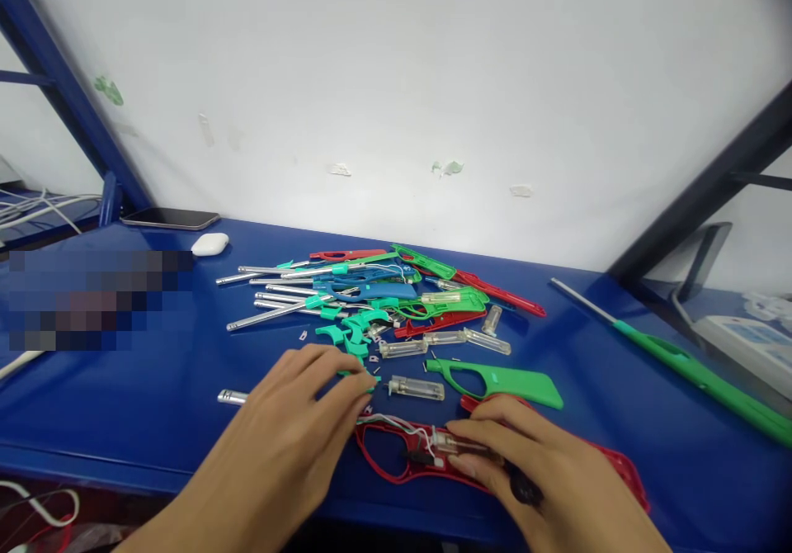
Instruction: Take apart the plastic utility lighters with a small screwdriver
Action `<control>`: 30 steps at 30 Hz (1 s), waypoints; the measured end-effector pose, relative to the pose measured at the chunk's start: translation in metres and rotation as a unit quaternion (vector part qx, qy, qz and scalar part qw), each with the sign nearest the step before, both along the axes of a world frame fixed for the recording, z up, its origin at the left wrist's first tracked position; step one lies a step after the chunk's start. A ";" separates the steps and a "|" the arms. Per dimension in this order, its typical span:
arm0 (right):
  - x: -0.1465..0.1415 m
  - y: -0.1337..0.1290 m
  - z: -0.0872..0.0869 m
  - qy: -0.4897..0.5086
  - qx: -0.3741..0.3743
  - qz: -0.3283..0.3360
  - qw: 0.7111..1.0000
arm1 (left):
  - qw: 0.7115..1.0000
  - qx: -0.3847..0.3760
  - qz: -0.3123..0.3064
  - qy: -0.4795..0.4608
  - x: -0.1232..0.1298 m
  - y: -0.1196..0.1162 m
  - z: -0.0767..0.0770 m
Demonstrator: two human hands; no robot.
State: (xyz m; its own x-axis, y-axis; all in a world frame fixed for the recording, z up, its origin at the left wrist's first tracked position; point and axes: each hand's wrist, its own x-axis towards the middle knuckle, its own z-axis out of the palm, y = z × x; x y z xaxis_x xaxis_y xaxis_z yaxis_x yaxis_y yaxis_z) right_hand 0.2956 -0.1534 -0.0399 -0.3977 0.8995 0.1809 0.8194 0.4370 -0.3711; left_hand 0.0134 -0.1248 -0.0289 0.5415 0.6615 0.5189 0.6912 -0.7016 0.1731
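Note:
My left hand is closed, with its thumb and index fingertips at a small teal trigger piece. A metal lighter tube passes beneath this hand. My right hand is closed around a clear fuel tank, which sits in an opened red lighter shell. A dark, rounded handle pokes out under the right palm; the rest of that tool is hidden. White wires run across the red shell. A second red shell part lies partly under the right hand.
Behind my hands is a pile of opened lighters with metal tubes, loose teal triggers and clear tanks. A green shell half lies nearby. A whole green lighter is at right. A phone and white case rest back left.

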 end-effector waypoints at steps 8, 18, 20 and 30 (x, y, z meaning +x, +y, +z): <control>0.002 -0.004 0.004 -0.008 0.054 0.021 0.998 | 0.996 -0.050 -0.070 0.014 0.026 -0.009 -0.012; -0.004 -0.004 0.009 -0.009 0.101 0.027 0.994 | 0.987 -0.140 -0.077 -0.017 0.021 -0.009 -0.025; -0.003 -0.005 0.009 -0.017 0.112 0.023 0.993 | 0.986 -0.147 -0.078 -0.017 0.022 -0.009 -0.026; 0.017 -0.006 0.010 -0.022 0.214 -0.015 0.976 | 0.989 -0.128 -0.062 -0.031 0.022 -0.010 -0.025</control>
